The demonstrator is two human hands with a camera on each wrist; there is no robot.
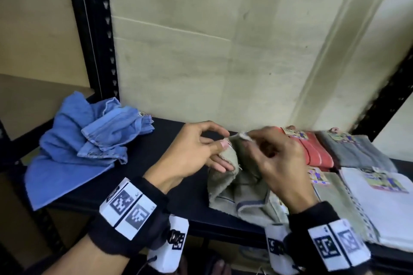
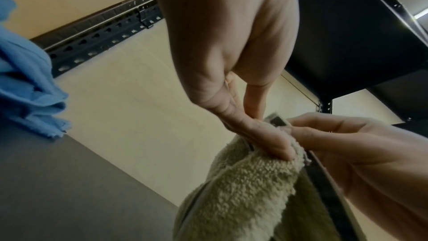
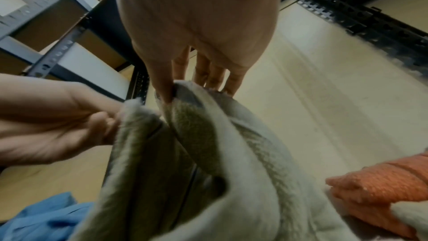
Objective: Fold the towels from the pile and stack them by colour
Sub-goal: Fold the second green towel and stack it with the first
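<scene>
A pale green towel (image 1: 237, 187) hangs bunched above the black shelf (image 1: 156, 140), held up by both hands. My left hand (image 1: 201, 149) pinches its top edge between thumb and fingers; the left wrist view shows the thumb (image 2: 266, 135) pressed on the terry cloth (image 2: 243, 190). My right hand (image 1: 272, 154) pinches the neighbouring corner, thumb and forefinger closed on the towel (image 3: 208, 135) in the right wrist view. A crumpled pile of blue towels (image 1: 85, 147) lies at the shelf's left.
Folded towels lie at the right of the shelf: an orange one (image 1: 312, 149), a grey one (image 1: 355, 149), a white one (image 1: 384, 205) and a pale green one (image 1: 330, 198), with paper labels. A slotted black upright (image 1: 96, 35) stands behind the blue pile. A cream wall backs the shelf.
</scene>
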